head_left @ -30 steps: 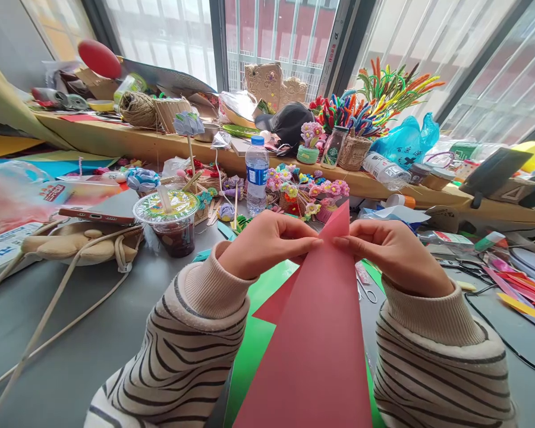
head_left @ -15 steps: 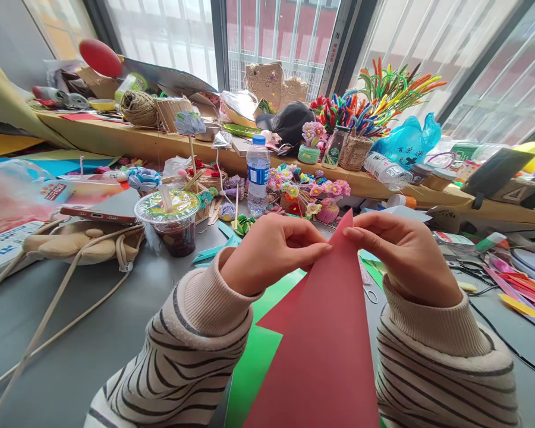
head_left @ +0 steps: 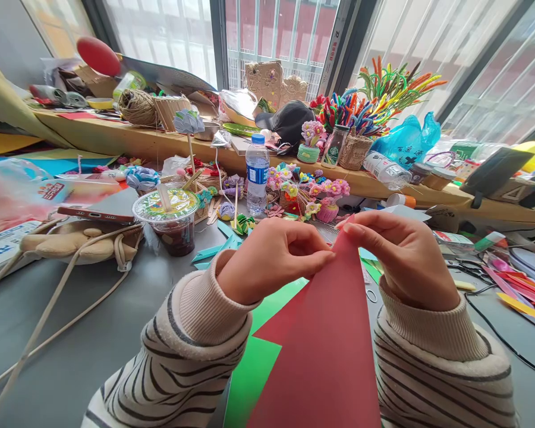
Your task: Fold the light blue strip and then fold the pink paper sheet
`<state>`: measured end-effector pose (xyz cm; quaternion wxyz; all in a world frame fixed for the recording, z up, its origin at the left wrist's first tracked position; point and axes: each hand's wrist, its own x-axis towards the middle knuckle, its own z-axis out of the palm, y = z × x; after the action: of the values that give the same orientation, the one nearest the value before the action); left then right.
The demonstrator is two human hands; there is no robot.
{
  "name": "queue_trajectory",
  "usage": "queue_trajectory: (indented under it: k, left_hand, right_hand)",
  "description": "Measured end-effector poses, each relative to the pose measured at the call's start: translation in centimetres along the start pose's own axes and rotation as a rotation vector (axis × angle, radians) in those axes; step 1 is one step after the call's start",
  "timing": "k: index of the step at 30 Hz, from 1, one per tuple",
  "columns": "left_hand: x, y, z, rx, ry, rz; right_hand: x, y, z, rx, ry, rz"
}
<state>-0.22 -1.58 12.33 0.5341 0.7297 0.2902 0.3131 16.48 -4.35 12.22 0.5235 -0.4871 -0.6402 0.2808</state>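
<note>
The left hand [head_left: 271,258] and right hand [head_left: 399,255] are each pinching the pointed tip of the red paper [head_left: 325,345] between thumb and fingertips, lifting it above the green sheet [head_left: 254,368] so the folded edges are meeting squarely; the water bottle [head_left: 257,173] is standing well beyond

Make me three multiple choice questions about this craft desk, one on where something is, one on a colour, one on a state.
1. Where does the water bottle stand?
A. beyond the hands, below the window ledge
B. on the green sheet
C. beside the person's right elbow

2. What colour is the paper that both hands pinch?
A. blue
B. red
C. yellow

3. In what state is the drink cup?
A. tipped over
B. open, no lid
C. upright, sealed, with a straw through the lid

Answers: 1 A, it stands past the fingertips. 2 B, the left hand and right hand grip a red point. 3 C, the printed film is on.
</note>
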Motion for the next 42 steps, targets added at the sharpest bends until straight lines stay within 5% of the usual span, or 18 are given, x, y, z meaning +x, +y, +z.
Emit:
queue_trajectory:
  k: [42]
  left_hand:
    - [-0.02, 0.05, -0.11, -0.025, -0.062, -0.034]
  right_hand:
    - [-0.1, 0.01, 0.4, 0.052, 0.065, -0.063]
